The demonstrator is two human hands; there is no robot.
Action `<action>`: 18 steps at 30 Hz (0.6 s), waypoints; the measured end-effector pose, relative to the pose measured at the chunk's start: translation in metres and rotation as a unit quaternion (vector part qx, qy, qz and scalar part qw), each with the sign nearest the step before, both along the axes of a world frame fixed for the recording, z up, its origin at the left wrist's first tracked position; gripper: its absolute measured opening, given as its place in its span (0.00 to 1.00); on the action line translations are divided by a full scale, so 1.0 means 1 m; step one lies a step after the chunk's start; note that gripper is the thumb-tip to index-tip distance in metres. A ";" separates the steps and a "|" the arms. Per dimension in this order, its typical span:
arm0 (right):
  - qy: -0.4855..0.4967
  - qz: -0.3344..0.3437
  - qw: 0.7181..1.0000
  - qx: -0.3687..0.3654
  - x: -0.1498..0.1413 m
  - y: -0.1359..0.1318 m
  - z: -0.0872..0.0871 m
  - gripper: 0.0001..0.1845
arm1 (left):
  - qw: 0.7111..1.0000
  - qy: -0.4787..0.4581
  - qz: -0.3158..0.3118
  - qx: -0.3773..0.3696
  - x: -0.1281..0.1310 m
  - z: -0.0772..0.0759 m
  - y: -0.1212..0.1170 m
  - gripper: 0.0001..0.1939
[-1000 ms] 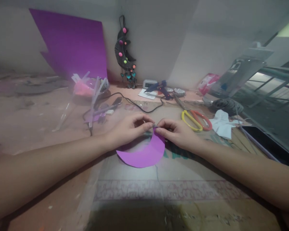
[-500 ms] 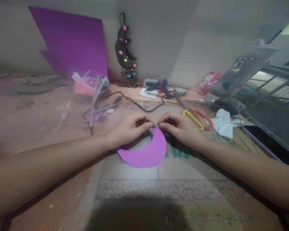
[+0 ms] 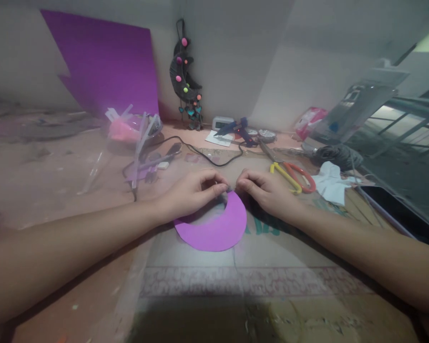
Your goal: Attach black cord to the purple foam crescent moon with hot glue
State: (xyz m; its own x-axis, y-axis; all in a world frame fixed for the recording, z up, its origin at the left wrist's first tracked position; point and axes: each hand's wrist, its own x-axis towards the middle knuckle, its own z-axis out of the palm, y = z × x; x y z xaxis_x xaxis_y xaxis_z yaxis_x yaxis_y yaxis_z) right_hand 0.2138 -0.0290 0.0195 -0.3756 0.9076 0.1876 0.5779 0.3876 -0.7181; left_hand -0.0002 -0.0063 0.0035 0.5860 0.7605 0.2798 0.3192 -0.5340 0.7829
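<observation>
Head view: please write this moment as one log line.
left hand: pinching at far tip of purple crescent cutout | right hand: beside it, grip unclear

Left fingers point(image 3: 218, 189) pinched, right fingers point(image 3: 252, 186) curled

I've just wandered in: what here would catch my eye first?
Most likely the bright purple crescent in the middle, its upper tip pinched by the left hand. Behind it, against the wall, is a dark crescent ornament with brightly coloured dots and small teal hearts. Left of that in the picture stands a large purple sheet.
</observation>
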 end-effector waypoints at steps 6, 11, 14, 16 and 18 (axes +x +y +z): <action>-0.012 0.004 1.000 -0.006 -0.001 0.000 0.000 0.15 | 0.999 0.015 -0.012 0.029 0.000 0.002 -0.001 0.10; -0.006 -0.001 1.000 -0.001 -0.001 0.001 -0.001 0.15 | 0.999 0.023 -0.022 0.033 0.000 0.003 -0.001 0.10; -0.012 -0.001 1.000 -0.003 -0.001 0.001 -0.001 0.14 | 0.999 0.015 -0.026 0.026 0.000 0.003 -0.001 0.09; -0.016 0.004 1.000 -0.002 0.000 0.002 -0.002 0.14 | 0.999 0.010 -0.028 0.016 0.000 0.002 -0.001 0.10; -0.019 0.012 1.000 -0.002 0.001 0.002 -0.003 0.14 | 1.000 0.003 -0.027 -0.002 0.001 0.001 -0.001 0.10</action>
